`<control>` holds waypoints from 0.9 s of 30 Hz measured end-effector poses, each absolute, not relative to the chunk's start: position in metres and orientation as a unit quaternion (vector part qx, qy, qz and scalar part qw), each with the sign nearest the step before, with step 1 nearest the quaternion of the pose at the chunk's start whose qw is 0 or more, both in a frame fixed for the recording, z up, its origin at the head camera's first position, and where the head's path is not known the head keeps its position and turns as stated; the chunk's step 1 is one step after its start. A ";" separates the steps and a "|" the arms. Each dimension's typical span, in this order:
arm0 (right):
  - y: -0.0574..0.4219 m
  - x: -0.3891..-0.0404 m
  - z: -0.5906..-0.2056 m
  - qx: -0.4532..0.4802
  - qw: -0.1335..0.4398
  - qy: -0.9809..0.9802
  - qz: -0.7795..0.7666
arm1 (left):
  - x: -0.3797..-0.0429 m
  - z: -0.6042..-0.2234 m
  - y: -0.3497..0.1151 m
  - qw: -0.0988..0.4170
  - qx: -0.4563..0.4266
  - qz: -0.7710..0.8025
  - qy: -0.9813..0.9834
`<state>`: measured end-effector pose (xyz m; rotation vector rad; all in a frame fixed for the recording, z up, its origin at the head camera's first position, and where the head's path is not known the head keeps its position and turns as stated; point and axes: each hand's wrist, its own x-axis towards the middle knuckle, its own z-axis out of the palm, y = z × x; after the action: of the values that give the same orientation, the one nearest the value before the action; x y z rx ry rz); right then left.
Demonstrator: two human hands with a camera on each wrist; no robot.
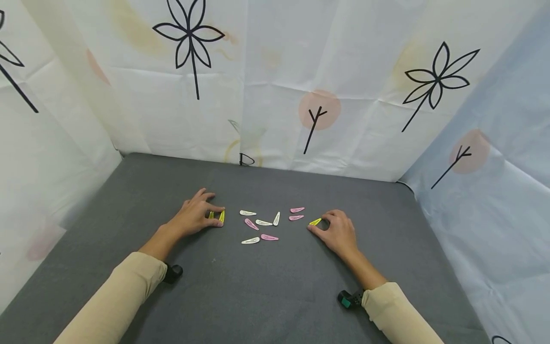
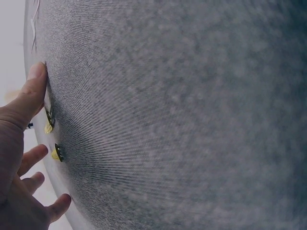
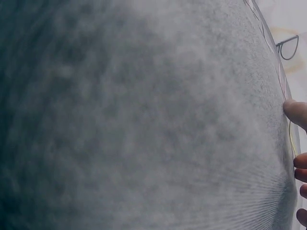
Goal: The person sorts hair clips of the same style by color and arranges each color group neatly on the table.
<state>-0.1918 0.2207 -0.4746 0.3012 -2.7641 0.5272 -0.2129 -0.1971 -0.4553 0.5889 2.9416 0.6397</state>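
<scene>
My left hand (image 1: 195, 215) is at the left end of the group of snap hair clips. Its thumb and index finger pinch a yellow hair clip (image 1: 222, 216) by its two ends, while the other fingers spread away. A second yellow clip (image 1: 211, 215) lies just inside that hand; both clips show beside the fingers in the left wrist view. On the opposite side, my right hand (image 1: 339, 231) holds another yellow clip (image 1: 315, 221) end to end between thumb and index finger, low at the cloth. The right wrist view shows only fingertips and a thin yellow edge.
Between the hands lie several white clips (image 1: 264, 222) and several pink clips (image 1: 269, 237), scattered flat on the grey tabletop (image 1: 253, 291). White printed curtains (image 1: 275, 57) stand along the back and both sides.
</scene>
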 end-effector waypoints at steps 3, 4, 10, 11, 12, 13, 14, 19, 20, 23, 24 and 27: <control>0.219 -0.192 -0.474 0.105 0.151 -0.965 0.188 | -0.213 -0.456 -0.198 0.038 0.192 0.210 0.958; 0.218 -0.192 -0.473 0.106 0.150 -0.965 0.188 | -0.213 -0.457 -0.198 0.038 0.192 0.211 0.958; 0.203 -0.196 -0.468 0.132 0.144 -0.959 0.205 | -0.214 -0.457 -0.200 0.034 0.197 0.211 0.957; 0.199 -0.197 -0.467 0.141 0.142 -0.957 0.212 | -0.214 -0.456 -0.201 0.034 0.198 0.210 0.957; 0.195 -0.198 -0.466 0.149 0.140 -0.954 0.217 | -0.214 -0.456 -0.201 0.034 0.198 0.209 0.957; 0.190 -0.198 -0.465 0.157 0.137 -0.952 0.224 | -0.214 -0.456 -0.201 0.034 0.198 0.209 0.957; 0.185 -0.199 -0.464 0.166 0.134 -0.949 0.230 | -0.214 -0.455 -0.201 0.034 0.198 0.208 0.957; 0.156 -0.203 -0.462 0.217 0.120 -0.935 0.252 | -0.213 -0.454 -0.199 0.035 0.200 0.201 0.958; 0.149 -0.203 -0.461 0.228 0.117 -0.932 0.255 | -0.213 -0.454 -0.199 0.034 0.201 0.201 0.958; 0.129 -0.204 -0.458 0.258 0.109 -0.926 0.254 | -0.212 -0.454 -0.199 0.029 0.204 0.201 0.958; 0.123 -0.204 -0.458 0.267 0.104 -0.925 0.251 | -0.212 -0.455 -0.199 0.028 0.205 0.201 0.958; 0.103 -0.204 -0.457 0.287 0.091 -0.922 0.243 | -0.211 -0.455 -0.199 0.024 0.208 0.201 0.957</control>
<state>-0.2041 0.1029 -0.4572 0.8528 -2.7399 0.7221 -0.2110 -0.1991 -0.4553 0.6435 2.9614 0.6211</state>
